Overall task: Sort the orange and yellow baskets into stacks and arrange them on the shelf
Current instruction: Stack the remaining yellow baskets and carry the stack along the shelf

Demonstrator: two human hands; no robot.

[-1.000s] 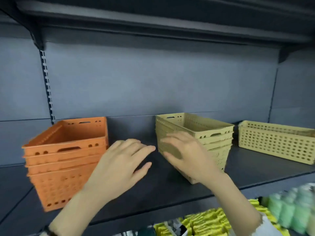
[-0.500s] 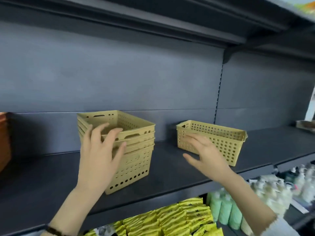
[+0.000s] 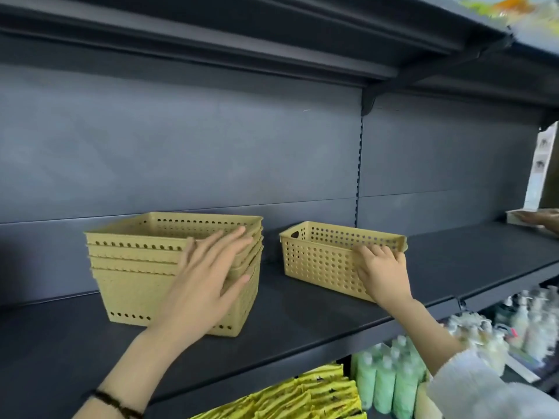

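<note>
The right hand [image 3: 381, 272] is closing on the near right corner of the single yellow basket [image 3: 326, 255], fingers hooking over its rim with the palm against the perforated near wall; how firmly it is gripping I cannot tell. That basket is sitting on the dark shelf [image 3: 302, 313], right of the yellow stack [image 3: 157, 267] and apart from it. The left hand [image 3: 208, 285] is spreading wide and flat, fingers resting against the stack's right near corner, holding nothing.

Judging by the thin, hole-punched plastic, the basket is likely light and stiff enough to lift by one rim, though the wall may be flexing a little under a one-corner grip. The rolled rim is offering the best hold; the smooth sides look slippery. Lifted from one end, the long basket could be tipping, so a second hold on the far-left rim would steady it. The nested stack, several baskets deep, is probably needing the flat hand as a brace.
</note>
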